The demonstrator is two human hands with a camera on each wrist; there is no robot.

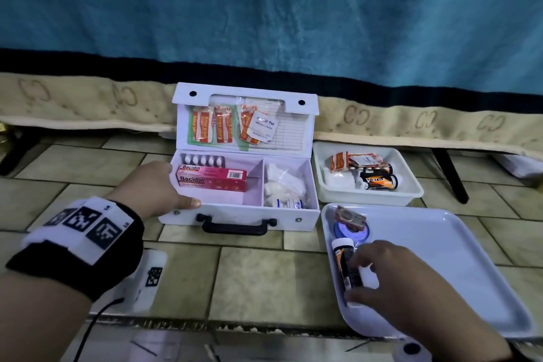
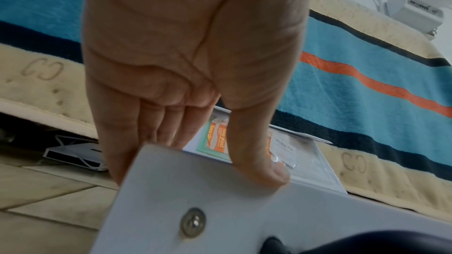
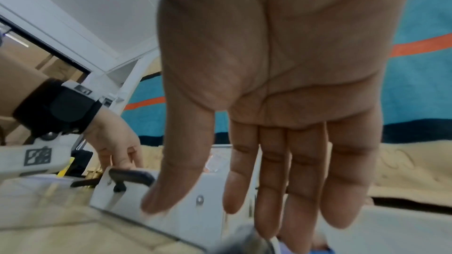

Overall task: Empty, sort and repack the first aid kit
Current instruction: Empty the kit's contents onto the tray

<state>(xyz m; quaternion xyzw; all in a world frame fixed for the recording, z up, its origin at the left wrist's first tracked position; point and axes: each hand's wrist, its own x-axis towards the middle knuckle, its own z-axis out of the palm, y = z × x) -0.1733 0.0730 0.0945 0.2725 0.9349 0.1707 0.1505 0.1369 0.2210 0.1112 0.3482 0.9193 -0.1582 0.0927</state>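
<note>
The white first aid kit (image 1: 293,220) stands open on the tiled floor with its lid upright. Plasters (image 1: 217,126) and an alcohol pad (image 1: 263,126) sit in the lid sleeve. The left compartment holds a pink Bacidin box (image 1: 211,181) and a pill blister (image 1: 202,160). Cotton (image 1: 282,185) and a small roll (image 1: 289,203) fill the right one. My left hand (image 1: 176,185) (image 2: 215,154) grips the kit's (image 2: 220,219) front-left corner, thumb on the rim. My right hand (image 1: 361,282) (image 3: 210,217), fingers straight, touches a dark white-capped bottle (image 1: 343,256) lying on the flat white tray (image 1: 455,258).
A blue round tin (image 1: 360,235) under a brown packet (image 1: 349,216) lies at the tray's far left corner. A white bin (image 1: 411,194) behind it holds bottles (image 1: 379,181) and plasters. A bed with a blue blanket (image 1: 264,23) rises behind. A black leg (image 1: 452,173) stands at right.
</note>
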